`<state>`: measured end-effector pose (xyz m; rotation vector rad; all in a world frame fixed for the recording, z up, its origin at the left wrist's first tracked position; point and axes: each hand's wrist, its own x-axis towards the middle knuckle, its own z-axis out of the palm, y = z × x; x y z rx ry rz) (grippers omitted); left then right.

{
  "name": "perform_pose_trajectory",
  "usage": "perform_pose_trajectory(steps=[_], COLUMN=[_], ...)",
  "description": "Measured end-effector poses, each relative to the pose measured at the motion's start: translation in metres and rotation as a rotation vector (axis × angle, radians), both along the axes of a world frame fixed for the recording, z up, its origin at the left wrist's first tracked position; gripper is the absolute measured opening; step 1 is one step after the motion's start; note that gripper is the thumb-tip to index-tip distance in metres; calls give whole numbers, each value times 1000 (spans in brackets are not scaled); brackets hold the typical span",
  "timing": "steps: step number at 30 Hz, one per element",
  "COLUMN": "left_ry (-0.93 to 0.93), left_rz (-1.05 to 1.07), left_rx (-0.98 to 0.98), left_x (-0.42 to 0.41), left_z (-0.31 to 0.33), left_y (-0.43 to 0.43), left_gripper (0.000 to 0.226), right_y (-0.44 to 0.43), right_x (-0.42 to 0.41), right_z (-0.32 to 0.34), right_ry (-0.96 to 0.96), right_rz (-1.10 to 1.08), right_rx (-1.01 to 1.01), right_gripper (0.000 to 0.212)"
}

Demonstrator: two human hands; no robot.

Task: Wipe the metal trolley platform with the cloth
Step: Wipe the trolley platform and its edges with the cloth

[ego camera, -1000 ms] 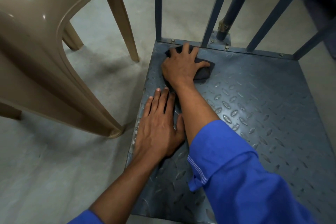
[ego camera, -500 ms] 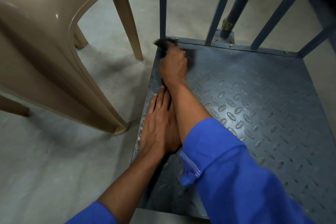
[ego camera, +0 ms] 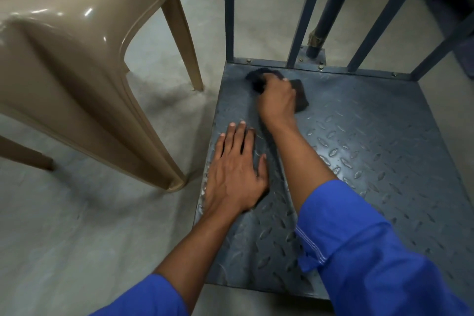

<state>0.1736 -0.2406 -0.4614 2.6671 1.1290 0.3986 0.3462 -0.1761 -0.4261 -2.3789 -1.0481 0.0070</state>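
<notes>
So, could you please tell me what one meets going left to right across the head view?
Beige plastic chair, left hand flat on the platform, right hand gripping the cloth, blue right sleeve.

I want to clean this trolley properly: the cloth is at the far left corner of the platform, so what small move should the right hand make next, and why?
Probably sweep the cloth rightward along the far edge. The right hand grips it in the far left corner, most of the platform lies to its right, and the left hand rests flat, bracing.
</notes>
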Motion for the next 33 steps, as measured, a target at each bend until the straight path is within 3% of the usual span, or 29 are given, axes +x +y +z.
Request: perform_pose_trajectory(steps=[2, 4, 6, 8, 10, 12, 16, 21, 23, 25, 28, 30, 33], left_ry=[-8, -21, -16, -6, 3, 9, -21, -75, -96, -97, -92, -158, -268], left_rz=[-3, -1, 6, 9, 10, 11, 14, 12, 8, -3, 11, 15, 14], left_rx=[-2, -3, -5, -6, -6, -7, 3, 5, 11, 5, -11, -29, -53], left_x=[0, -1, -1, 0, 0, 0, 1, 0, 0, -1, 0, -1, -4], left_z=[0, 1, 1, 0, -2, -2, -4, -4, -3, -4, -4, -2, 1], left_y=[1, 1, 1, 1, 1, 0, 0, 3, 2, 3, 2, 1, 1], left_gripper=[67, 66, 66, 67, 69, 69, 66, 65, 65, 66, 65, 60, 42], right_y=[11, 15, 11, 1, -5, -2, 32, 59, 48, 32, 14, 11, 6], right_x=[-17, -26, -17, 3, 24, 29, 18, -13, -18, -16, -16, -25, -46], right_z=[6, 20, 30, 25, 11, -4, 1, 34, 32, 22, 0, -1, 18], right_ry=[49, 235, 211, -31, -186, -230, -221, 163, 118, -42, -177, -178, -125], right_rz=[280, 476, 393, 158, -57, -138, -54, 459, 420, 205, -76, -61, 266], right_rx=[-17, 63, 197, 224, 68, -104, -132, -93, 10, 57, -150, -233, -266], right_gripper=[44, 45, 49, 53, 41, 34, 33, 49, 56, 55, 39, 39, 43])
